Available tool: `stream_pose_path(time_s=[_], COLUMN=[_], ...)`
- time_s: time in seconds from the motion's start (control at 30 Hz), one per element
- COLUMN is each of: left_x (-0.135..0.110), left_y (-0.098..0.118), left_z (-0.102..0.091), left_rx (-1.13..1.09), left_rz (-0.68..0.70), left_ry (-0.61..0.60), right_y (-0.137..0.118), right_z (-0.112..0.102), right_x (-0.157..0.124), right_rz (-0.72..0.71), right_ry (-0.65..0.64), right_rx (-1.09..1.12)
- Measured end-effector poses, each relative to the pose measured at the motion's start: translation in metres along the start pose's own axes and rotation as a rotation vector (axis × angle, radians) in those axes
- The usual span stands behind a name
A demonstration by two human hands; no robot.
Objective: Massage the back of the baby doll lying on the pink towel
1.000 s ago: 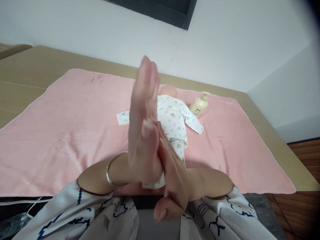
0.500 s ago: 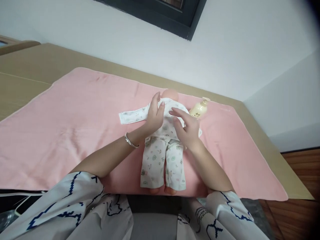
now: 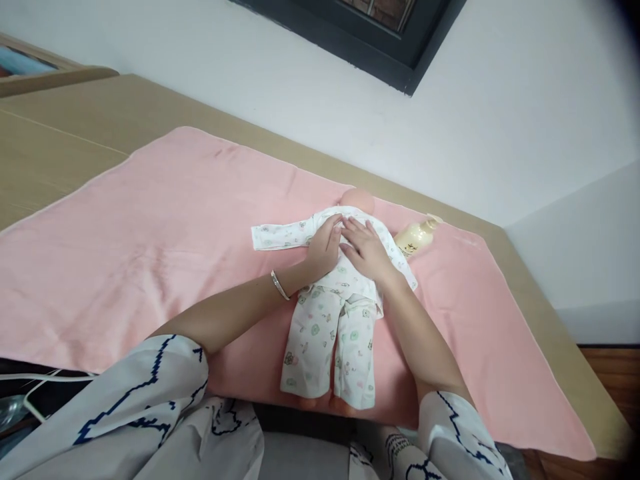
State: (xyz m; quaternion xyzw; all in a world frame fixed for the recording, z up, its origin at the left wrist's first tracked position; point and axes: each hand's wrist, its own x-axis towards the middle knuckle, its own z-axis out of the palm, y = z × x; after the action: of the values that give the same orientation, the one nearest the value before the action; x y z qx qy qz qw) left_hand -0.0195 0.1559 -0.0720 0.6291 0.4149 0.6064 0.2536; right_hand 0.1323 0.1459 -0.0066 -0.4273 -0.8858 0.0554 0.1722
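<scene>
A doll point(image 3: 357, 199) lies on a pink mat point(image 3: 210, 200), its head at the far side and its feet at the near edge. It wears a white long-sleeved top point(image 3: 285, 235) and matching trousers point(image 3: 311, 340) with small prints. My left hand point(image 3: 324, 248) lies on the left of the doll's upper body, fingers extended. Beside it, my right hand point(image 3: 367, 250) rests flat on the top, fingers slightly apart. The fingertips of both hands nearly meet over the chest. Neither hand grips anything. The doll's face does not show.
A pale yellow pump bottle point(image 3: 416, 239) lies tilted on the mat to the right of the doll. The mat covers much of a tan table point(image 3: 150, 110). Behind stand a white wall point(image 3: 210, 60) and a dark window frame point(image 3: 400, 73).
Both hands have come down from above the doll onto its top and closer together. The right-hand fingers have flattened. The view has shifted slightly.
</scene>
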Motion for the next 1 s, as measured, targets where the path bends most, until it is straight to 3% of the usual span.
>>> stream_pose_path(time_s=[0.13,0.27,0.4,0.57,0.7,0.8,0.93,1.0], left_x=[0.000,-0.002,-0.003,-0.003,-0.003,-0.003,-0.003,-0.002], left_y=[0.001,0.001,-0.002,-0.003,0.000,-0.001,-0.010,-0.015], left_z=[-0.001,-0.002,-0.003,-0.005,-0.007,-0.007,-0.007,-0.007], left_rx=[0.026,0.047,0.053,0.056,0.081,0.108,0.126,0.148], left_rz=[-0.018,-0.017,0.007,0.032,0.015,-0.004,0.010,0.049], left_ry=[-0.014,-0.003,0.013,0.007,-0.020,-0.035,-0.058,-0.071], right_y=[0.008,-0.023,-0.049,-0.017,0.006,-0.010,-0.043,-0.046], right_z=[0.000,0.006,0.008,0.001,0.001,0.007,0.014,0.014], right_x=[0.002,-0.011,-0.020,-0.007,0.001,-0.005,-0.018,-0.020], right_rz=[0.124,0.371,0.265,0.130,0.356,0.498,0.444,0.386], right_ry=[-0.040,-0.040,-0.063,-0.114,-0.048,-0.002,0.035,0.039], right_rx=[-0.008,-0.180,-0.263,-0.116,-0.072,-0.158,-0.250,-0.240])
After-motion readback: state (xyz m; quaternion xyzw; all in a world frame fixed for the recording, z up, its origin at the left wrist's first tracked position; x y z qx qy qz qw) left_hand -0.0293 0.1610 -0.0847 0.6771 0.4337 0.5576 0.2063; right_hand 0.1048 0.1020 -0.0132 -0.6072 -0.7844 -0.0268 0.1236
